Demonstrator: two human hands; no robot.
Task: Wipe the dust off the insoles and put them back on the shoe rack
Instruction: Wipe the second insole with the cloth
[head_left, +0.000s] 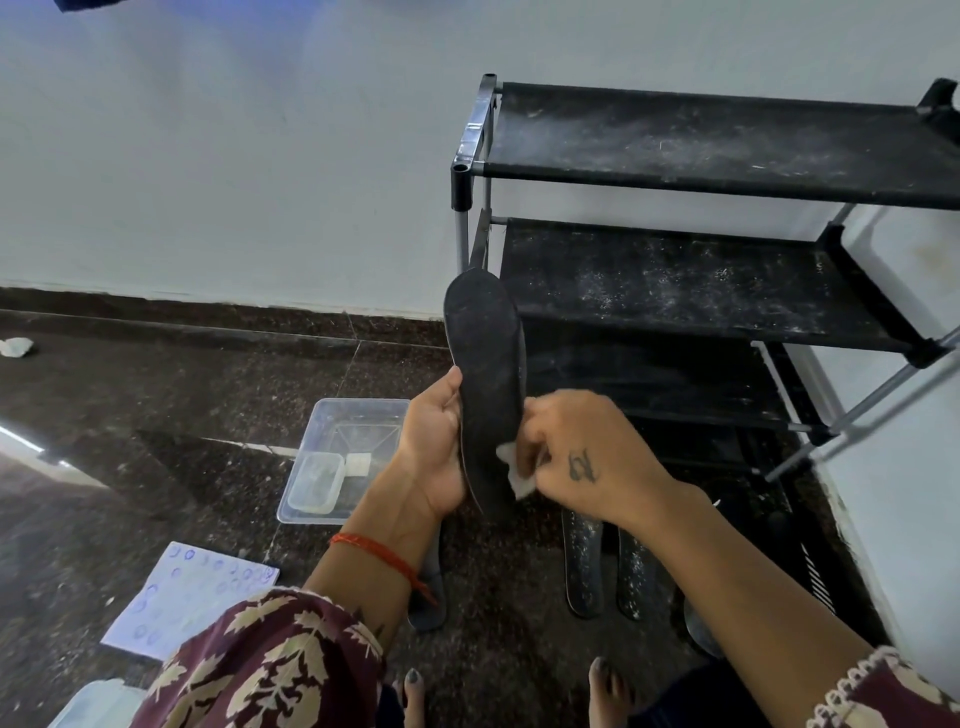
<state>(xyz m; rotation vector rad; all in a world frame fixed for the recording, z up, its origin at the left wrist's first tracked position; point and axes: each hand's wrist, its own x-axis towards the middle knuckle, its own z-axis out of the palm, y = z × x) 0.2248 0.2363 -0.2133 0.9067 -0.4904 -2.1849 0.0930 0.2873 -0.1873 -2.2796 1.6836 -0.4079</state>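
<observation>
1. I count one insole (488, 374) in the air, dark and dusty, standing nearly upright in front of the shoe rack (727, 249), toe end up.
2. My left hand (434, 447) holds that insole by its lower left edge; the grip is curled round it, thumb on the near face.
3. My right hand (582, 447) pinches one small white wipe (514, 467) against the insole's lower right edge; that grip is narrow, closed on the wipe.
4. On the floor near my feet I count two more insoles (608, 561), side by side, speckled with white dust, just near of the rack's bottom.
5. One further dark insole-like piece (428, 597) lies on the floor under my left wrist, partly hidden; I cannot tell exactly what it is.
6. The rack shows three black fabric shelves stacked, all dusty; the top two are plainly seen, the lowest is in shadow.
7. Left of the hands sits one clear plastic tray (353, 415) on the floor, with one small lidded box (316, 483) and one small white block (358, 463) inside it.
8. One sheet of paper (187, 597) with blue stamped marks lies near left on the floor.
9. One crumpled white scrap (15, 347) lies far left by the wall skirting.
10. One red thread (379, 553) circles my left wrist.
</observation>
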